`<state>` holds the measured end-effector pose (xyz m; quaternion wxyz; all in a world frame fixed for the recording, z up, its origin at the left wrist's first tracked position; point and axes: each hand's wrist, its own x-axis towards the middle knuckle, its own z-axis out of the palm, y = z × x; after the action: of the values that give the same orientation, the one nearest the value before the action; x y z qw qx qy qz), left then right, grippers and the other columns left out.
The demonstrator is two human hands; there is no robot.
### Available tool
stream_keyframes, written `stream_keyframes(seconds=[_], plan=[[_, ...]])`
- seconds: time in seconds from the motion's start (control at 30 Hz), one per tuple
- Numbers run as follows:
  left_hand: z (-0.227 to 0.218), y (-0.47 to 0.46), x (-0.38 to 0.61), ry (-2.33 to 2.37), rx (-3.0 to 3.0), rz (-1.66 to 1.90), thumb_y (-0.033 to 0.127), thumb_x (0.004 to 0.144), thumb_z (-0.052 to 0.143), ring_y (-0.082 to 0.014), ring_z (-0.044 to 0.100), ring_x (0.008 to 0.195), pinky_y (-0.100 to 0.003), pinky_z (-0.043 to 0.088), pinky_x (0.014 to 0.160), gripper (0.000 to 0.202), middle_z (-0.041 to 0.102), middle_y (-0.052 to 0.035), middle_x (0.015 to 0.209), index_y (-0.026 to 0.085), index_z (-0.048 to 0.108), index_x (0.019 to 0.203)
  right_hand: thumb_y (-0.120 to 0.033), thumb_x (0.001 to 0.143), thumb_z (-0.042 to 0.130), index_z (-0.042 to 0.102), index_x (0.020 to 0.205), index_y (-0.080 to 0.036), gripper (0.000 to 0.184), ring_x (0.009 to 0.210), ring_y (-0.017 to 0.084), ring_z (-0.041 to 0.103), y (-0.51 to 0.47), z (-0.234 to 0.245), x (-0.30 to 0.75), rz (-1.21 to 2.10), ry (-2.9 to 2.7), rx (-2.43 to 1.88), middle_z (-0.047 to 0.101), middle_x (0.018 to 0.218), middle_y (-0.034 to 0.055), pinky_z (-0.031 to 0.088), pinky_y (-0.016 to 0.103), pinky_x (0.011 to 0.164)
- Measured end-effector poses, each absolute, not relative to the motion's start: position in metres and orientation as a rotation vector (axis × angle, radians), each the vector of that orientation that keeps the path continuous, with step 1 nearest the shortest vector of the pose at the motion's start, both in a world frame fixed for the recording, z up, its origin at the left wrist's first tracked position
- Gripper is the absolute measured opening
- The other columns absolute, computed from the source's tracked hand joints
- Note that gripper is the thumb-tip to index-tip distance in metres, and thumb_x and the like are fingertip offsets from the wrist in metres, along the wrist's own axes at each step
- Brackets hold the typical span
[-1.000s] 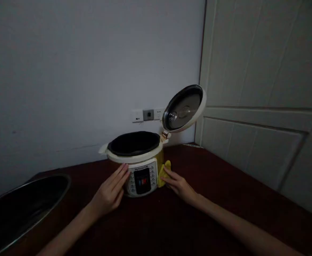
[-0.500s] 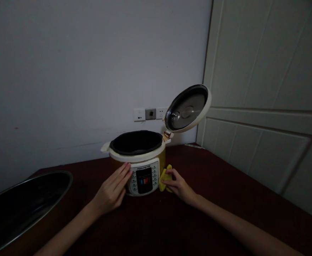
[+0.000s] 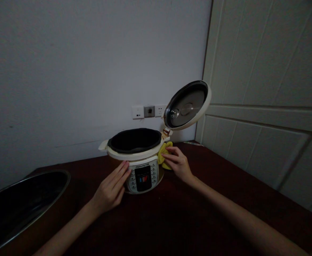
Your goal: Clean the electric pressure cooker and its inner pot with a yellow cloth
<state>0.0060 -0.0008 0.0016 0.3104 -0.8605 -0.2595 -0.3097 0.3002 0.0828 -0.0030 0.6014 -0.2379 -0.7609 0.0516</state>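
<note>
An electric pressure cooker (image 3: 143,179) stands on a dark red table, its front control panel facing me. Its round lid (image 3: 187,106) is hinged up at the right, showing a metal inside. The dark pot opening (image 3: 134,140) faces up. My left hand (image 3: 111,188) rests against the cooker's front left side, fingers stretched out and touching the panel's edge. My right hand (image 3: 179,164) pinches a yellow cloth (image 3: 162,156) and presses it to the cooker's right side, just under the rim and hinge.
A large dark basin-like vessel (image 3: 25,209) with a shiny rim stands at the left. Wall sockets (image 3: 149,111) sit behind the cooker. A pale panelled door (image 3: 257,142) borders the table (image 3: 166,220) on the right.
My right hand has moved the yellow cloth up along the cooker's right side, from near the base to below the rim. My left hand stays on the cooker's front.
</note>
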Motion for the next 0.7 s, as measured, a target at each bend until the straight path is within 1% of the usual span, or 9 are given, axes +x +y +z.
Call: stream_keyframes(seconds=[0.2, 0.27, 0.37, 0.6, 0.7], plan=[[0.002, -0.001, 0.007, -0.683, -2.285, -0.839, -0.003, 0.074, 0.045, -0.0338, 0.031, 0.132, -0.050, 0.041, 0.101, 0.075, 0.028, -0.0174, 0.147, 0.011, 0.023, 0.144, -0.020, 0.082, 0.059, 0.071, 0.099, -0.030, 0.023, 0.095, 0.019, 0.057, 0.074, -0.076, 0.303, 0.246, -1.857, -0.647, 0.054, 0.100, 0.0068, 0.049, 0.037, 0.082], [0.001, 0.001, 0.008, -0.685, -2.280, -0.853, -0.003, 0.074, 0.045, -0.0341, 0.031, 0.132, -0.051, 0.042, 0.101, 0.075, 0.028, -0.0178, 0.147, 0.011, 0.023, 0.144, -0.020, 0.082, 0.059, 0.072, 0.097, -0.029, 0.021, 0.097, 0.019, 0.057, 0.071, -0.086, 0.302, 0.263, -1.889, -0.681, 0.054, 0.101, 0.0071, 0.049, 0.037, 0.082], [-0.001, 0.002, 0.007, -0.686, -2.281, -0.864, -0.003, 0.074, 0.045, -0.0343, 0.031, 0.132, -0.051, 0.042, 0.101, 0.074, 0.028, -0.0183, 0.147, 0.011, 0.024, 0.143, -0.021, 0.083, 0.059, 0.073, 0.094, -0.027, 0.019, 0.098, 0.020, 0.056, 0.071, -0.072, 0.299, 0.240, -1.834, -0.659, 0.053, 0.104, 0.0079, 0.050, 0.036, 0.082], [-0.004, 0.002, 0.010, -0.701, -2.274, -0.928, -0.002, 0.075, 0.043, -0.0339, 0.032, 0.132, -0.051, 0.042, 0.101, 0.072, 0.028, -0.0170, 0.147, 0.013, 0.025, 0.143, -0.020, 0.082, 0.059, 0.072, 0.097, -0.029, 0.021, 0.099, 0.018, 0.056, 0.081, 0.006, 0.296, 0.148, -1.738, -0.567, 0.055, 0.106, 0.0069, 0.049, 0.034, 0.083], [-0.002, 0.000, 0.012, -0.713, -2.277, -0.932, -0.002, 0.074, 0.043, -0.0340, 0.031, 0.133, -0.052, 0.041, 0.101, 0.073, 0.026, -0.0159, 0.148, 0.014, 0.025, 0.143, -0.021, 0.082, 0.059, 0.071, 0.099, -0.029, 0.023, 0.100, 0.019, 0.056, 0.085, 0.014, 0.294, 0.187, -1.680, -0.602, 0.056, 0.108, 0.0068, 0.049, 0.034, 0.083]])
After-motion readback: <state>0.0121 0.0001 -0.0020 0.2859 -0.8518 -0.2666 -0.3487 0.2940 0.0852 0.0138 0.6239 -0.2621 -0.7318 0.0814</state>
